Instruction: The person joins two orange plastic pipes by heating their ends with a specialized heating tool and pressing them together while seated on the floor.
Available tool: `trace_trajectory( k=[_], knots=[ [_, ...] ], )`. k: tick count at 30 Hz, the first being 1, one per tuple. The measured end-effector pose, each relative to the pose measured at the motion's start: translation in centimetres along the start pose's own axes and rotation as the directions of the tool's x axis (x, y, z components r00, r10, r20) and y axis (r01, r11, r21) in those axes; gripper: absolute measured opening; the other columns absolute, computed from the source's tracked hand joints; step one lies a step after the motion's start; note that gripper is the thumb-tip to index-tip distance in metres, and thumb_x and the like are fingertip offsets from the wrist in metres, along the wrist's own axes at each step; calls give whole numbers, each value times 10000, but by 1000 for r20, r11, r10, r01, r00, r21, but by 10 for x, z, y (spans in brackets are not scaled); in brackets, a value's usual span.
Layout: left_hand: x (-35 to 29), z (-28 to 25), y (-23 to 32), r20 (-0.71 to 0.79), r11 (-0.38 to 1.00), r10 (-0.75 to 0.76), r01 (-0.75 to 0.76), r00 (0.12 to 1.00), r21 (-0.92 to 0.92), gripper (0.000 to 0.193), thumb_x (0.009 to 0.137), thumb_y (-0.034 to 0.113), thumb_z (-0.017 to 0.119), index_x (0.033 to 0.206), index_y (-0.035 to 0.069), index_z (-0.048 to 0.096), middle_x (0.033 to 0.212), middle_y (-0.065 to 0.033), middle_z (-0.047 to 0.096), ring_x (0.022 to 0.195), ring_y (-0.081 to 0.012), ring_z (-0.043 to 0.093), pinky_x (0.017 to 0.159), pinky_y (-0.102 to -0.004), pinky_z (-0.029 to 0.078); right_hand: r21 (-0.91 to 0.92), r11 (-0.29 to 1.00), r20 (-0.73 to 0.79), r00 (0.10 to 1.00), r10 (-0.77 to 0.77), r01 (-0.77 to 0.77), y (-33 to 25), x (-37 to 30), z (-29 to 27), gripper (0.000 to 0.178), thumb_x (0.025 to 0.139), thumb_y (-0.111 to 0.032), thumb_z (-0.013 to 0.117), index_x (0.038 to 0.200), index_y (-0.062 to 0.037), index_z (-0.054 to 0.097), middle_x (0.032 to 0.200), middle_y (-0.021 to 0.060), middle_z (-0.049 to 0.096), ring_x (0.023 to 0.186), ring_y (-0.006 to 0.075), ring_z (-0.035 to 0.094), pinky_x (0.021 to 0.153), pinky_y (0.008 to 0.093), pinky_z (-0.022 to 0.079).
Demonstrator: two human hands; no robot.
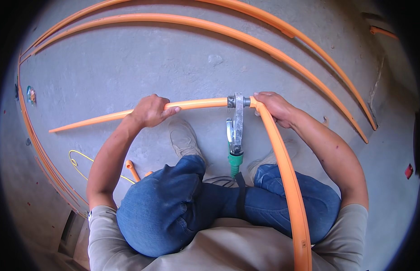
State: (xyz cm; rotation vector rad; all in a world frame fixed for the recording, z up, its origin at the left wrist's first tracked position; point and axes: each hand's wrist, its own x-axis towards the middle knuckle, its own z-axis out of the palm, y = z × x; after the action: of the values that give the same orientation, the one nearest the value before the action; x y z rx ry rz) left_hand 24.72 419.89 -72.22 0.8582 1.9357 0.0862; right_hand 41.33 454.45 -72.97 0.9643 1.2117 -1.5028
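There are two hands (151, 110), one tool (235, 159), seemingly at least six pipes (286, 167)

1. My left hand (151, 109): back up, clenched in a firm grip, fingers curled over the far side and mostly hidden.
2. Left thumb (172, 111) points right, roughly level.
3. Left forearm (111, 156) slants up and inward from a bent elbow.
4. My right hand (275, 108): back up, fingers (263, 95) wrapped and pointing left, gripping too.
5. Right forearm (329, 151) slants up and left, elbow bent and flared outward.
6. Hands well apart, about level.
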Motion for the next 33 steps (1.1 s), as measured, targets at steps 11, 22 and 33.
trace_trajectory(
  k=[11,22,33],
  knots=[
    [3,-3,2,45,999,-43,44,998,-19,730,937,665,484,768,-16,686,641,-223,600,645,-416,597,644,-495,477,28,999,-14,999,-37,37,2,6,0,295,1017,-348,492,921,-82,574,727,19,531,527,92,411,435,272,275],
    [2,-12,10,153,995,-86,93,984,-39,732,962,650,446,831,-19,714,675,-233,620,693,-402,619,690,-503,483,16,999,4,999,-35,35,5,14,-6,287,989,-347,549,923,-75,611,730,14,562,603,89,515,525,263,423],
    [25,-7,15,239,986,-4,44,971,-164,754,942,680,469,804,-27,691,572,-153,533,553,-302,511,582,-462,425,29,999,-8,1000,-30,30,5,13,-6,289,991,-347,549,933,-71,614,735,19,564,615,93,523,536,269,425]
  ],
)
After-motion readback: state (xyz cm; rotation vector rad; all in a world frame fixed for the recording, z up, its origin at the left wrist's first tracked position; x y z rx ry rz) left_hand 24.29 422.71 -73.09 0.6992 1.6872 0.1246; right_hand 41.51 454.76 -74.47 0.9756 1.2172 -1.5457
